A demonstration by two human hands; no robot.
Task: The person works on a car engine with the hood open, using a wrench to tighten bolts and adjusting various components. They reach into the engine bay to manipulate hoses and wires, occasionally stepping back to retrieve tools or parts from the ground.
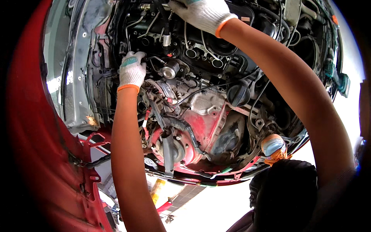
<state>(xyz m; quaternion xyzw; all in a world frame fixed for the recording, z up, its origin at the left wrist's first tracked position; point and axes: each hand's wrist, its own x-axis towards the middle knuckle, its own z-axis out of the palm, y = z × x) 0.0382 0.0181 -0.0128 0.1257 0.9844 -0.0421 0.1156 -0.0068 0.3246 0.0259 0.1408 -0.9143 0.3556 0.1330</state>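
My left hand (pixel 132 71), in a white knit glove with a teal patch and orange cuff, is down in an engine bay. Its fingers are curled at the lower end of a thin metal pipe (pixel 128 36); what lies within them is hidden. At the top edge, my right hand (pixel 203 15) wears a matching glove, its fingertips partly cut off. They are closed at the end of a shiny metal rod-like piece (pixel 154 7), whose kind I cannot tell. Between the hands are a silver cylindrical part (pixel 170 70) and the dark engine top (pixel 201 58) with several bent metal pipes.
Nearer me are a silver heat shield (pixel 206 102), a round black cap (pixel 238 94) and a black hose (pixel 185 129). A red body panel (pixel 42 154) borders the left side. At front right sits a white-and-orange item (pixel 273 146), beside a dark rounded shape (pixel 286 193).
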